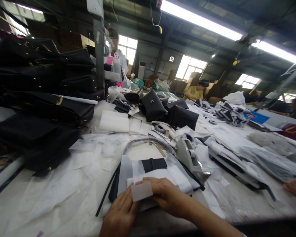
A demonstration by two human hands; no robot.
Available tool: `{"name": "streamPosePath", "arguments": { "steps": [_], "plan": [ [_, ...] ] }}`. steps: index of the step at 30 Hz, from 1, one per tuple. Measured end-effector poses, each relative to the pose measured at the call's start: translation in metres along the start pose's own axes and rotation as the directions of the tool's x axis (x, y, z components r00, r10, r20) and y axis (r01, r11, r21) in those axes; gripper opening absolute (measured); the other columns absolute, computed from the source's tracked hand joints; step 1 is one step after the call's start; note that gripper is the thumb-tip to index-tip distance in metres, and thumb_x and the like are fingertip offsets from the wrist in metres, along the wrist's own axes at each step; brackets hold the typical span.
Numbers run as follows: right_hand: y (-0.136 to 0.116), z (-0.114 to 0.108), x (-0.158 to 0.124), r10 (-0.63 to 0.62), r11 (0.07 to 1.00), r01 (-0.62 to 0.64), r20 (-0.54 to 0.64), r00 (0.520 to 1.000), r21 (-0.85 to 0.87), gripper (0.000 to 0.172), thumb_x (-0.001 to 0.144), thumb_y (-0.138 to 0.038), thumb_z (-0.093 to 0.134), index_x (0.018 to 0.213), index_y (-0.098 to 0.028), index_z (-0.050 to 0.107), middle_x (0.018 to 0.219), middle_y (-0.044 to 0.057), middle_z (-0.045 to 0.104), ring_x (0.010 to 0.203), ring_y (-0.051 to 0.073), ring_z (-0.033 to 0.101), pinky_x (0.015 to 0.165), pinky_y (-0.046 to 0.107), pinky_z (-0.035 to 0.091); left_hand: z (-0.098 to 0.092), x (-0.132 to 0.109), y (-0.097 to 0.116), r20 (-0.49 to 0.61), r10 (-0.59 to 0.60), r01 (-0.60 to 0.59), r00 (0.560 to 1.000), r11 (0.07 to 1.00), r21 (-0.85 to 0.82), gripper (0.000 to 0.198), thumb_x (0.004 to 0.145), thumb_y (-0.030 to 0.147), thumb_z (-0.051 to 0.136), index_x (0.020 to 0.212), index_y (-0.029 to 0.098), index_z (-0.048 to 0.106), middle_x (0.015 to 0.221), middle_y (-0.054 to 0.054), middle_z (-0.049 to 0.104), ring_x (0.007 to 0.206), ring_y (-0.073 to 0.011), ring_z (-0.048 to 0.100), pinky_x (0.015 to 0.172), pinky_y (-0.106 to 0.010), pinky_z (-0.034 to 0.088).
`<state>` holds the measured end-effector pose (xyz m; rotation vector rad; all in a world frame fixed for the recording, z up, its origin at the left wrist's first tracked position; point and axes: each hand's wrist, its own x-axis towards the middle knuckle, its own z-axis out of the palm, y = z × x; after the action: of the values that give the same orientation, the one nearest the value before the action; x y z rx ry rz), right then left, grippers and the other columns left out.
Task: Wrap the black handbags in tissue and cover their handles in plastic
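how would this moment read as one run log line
left hand: on part-wrapped bag; right hand: same bag; white slip: at hands; tape dispenser: right of bag; black bags: piled left

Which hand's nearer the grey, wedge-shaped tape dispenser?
Right. Your right hand is in front and left of the grey dispenser; your left hand lies farther left.

Wall clock point(171, 59), far: dial marks too small to read
Blue sheet point(259, 116), far right: red and pale marking, not legible
Readable text, whole scene: none
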<state>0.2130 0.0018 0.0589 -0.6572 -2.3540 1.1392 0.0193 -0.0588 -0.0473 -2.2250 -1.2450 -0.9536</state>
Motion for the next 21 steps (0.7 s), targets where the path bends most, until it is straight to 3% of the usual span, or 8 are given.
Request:
{"name": "streamPosePath", "arguments": {
  "steps": [4, 9, 16, 21],
  "plan": [
    [0.014, 0.015, -0.013, -0.148, 0.974, 0.142, -0.020, 0.989, -0.177, 0.048, 0.090, -0.004, 0.044, 0.131, -0.024, 0.061, 0.134, 0.006, 0.063, 0.127, 0.017, 0.056, 0.114, 0.034, 0.035, -0.002, 0.006, -0.001, -0.086, 0.033, -0.032, 0.996, 0.999, 0.009, 0.038, 0.099, 0.012, 0.032, 0.105, 0.014, 0.070, 0.112, -0.011, 0.072, 0.104, -0.0180, 0.069, 0.088, -0.027, 0.056],
    [0.025, 0.032, -0.020, -0.224, 0.920, 0.192, -0.057, 0.973, -0.342, 0.045, 0.092, -0.009, 0.045, 0.133, -0.021, 0.059, 0.137, 0.009, 0.059, 0.129, 0.019, 0.054, 0.114, 0.036, 0.036, -0.006, 0.007, -0.010, -0.020, 0.129, -0.128, 0.991, 0.991, 0.037, 0.034, 0.096, 0.010, 0.034, 0.106, 0.009, 0.067, 0.111, -0.015, 0.072, 0.104, -0.0191, 0.069, 0.089, -0.027, 0.056],
    [0.014, 0.045, -0.014, -0.229, 0.969, 0.204, -0.189, 0.955, -0.143, 0.045, 0.092, -0.007, 0.040, 0.129, -0.020, 0.062, 0.133, 0.009, 0.063, 0.128, 0.016, 0.054, 0.112, 0.032, 0.040, -0.005, 0.003, -0.008, -0.019, 0.119, -0.118, 0.993, 0.992, 0.051, 0.031, 0.093, 0.008, 0.040, 0.115, 0.008, 0.061, 0.105, -0.015, 0.073, 0.098, -0.0211, 0.071, 0.087, -0.031, 0.058],
    [0.011, 0.046, -0.021, -0.233, 0.964, 0.203, -0.176, 0.957, -0.171, 0.044, 0.095, -0.010, 0.041, 0.132, -0.022, 0.060, 0.137, 0.009, 0.060, 0.132, 0.017, 0.050, 0.111, 0.033, 0.040, -0.005, 0.000, -0.005, -0.055, 0.042, -0.043, 0.998, 0.999, -0.018, 0.030, 0.092, 0.010, 0.042, 0.116, 0.009, 0.059, 0.105, -0.015, 0.073, 0.096, -0.0220, 0.072, 0.084, -0.031, 0.059]
  ]
}}
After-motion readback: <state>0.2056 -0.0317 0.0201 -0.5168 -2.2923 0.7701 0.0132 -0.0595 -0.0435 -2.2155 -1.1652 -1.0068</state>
